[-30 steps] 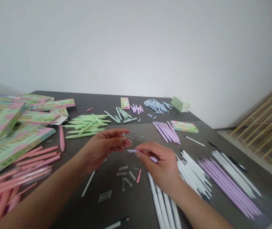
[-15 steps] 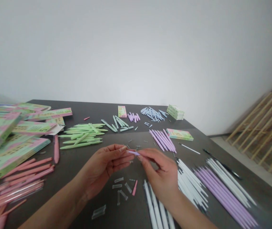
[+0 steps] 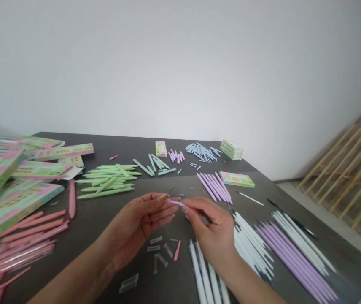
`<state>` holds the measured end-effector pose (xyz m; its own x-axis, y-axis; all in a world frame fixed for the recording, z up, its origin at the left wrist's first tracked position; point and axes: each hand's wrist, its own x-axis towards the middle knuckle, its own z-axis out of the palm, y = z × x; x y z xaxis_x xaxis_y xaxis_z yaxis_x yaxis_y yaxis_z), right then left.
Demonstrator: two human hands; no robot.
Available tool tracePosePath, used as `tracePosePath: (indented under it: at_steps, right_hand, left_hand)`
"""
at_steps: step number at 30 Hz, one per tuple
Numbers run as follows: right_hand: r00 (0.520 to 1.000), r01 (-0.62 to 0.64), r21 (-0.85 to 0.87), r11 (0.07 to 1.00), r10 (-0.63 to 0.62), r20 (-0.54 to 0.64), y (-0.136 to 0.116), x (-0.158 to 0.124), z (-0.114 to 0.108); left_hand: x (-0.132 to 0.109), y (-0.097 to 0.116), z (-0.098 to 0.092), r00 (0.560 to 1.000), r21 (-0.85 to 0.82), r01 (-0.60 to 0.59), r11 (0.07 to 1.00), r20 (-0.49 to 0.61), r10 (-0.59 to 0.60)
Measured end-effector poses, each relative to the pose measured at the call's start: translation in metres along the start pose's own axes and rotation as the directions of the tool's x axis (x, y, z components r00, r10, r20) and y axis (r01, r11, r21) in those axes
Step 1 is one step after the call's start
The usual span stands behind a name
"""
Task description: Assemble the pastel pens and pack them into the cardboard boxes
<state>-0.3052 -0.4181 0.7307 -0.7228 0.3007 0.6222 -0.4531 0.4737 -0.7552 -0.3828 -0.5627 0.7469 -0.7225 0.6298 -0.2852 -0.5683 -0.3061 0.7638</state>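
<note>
A small purple pen part (image 3: 176,203) spans the gap between my hands above the middle of the table. My right hand (image 3: 214,223) pinches its right end between thumb and forefinger. My left hand (image 3: 144,215) has thumb and forefinger closed at its left end, with the other fingers curled loosely below. Something tiny at the left fingertips is too small to make out. Below my hands lie several clear plastic clips (image 3: 154,248) and a pink pen tip (image 3: 177,250). White refills (image 3: 252,240) fan out beside my right hand.
Pink pen barrels (image 3: 35,228) and pen boxes (image 3: 38,198) crowd the left. Green pens (image 3: 111,179) lie beyond my left hand, purple barrels (image 3: 214,187) beyond my right. Long purple rods (image 3: 294,257) lie far right. Blue parts (image 3: 201,151) and stacked boxes (image 3: 231,150) stand at the back.
The view has shifted slightly, so the table things appear a little further left. My hands keep nearly the same pose around the purple pen part.
</note>
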Motion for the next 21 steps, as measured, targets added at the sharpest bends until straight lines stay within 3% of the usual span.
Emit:
tracePosePath:
  at_steps: [7,13,21]
  right_hand:
    - [0.999,0.041,-0.056,0.998,-0.041,0.004,0.000,-0.002,0.001]
    - [0.994,-0.106,-0.068,0.992,0.108,0.022,0.003,-0.004,0.002]
    - [0.955,-0.290,0.044,0.956,0.286,0.081,0.006,-0.002,0.003]
  left_hand:
    - [-0.003,-0.010,0.005,0.997,0.175,-0.067,0.982,-0.031,0.073]
    - [-0.001,-0.016,0.003,0.949,0.407,-0.238,0.882,-0.096,0.301]
    - [-0.006,-0.012,0.012,0.937,0.488,-0.251,0.836,-0.092,0.336]
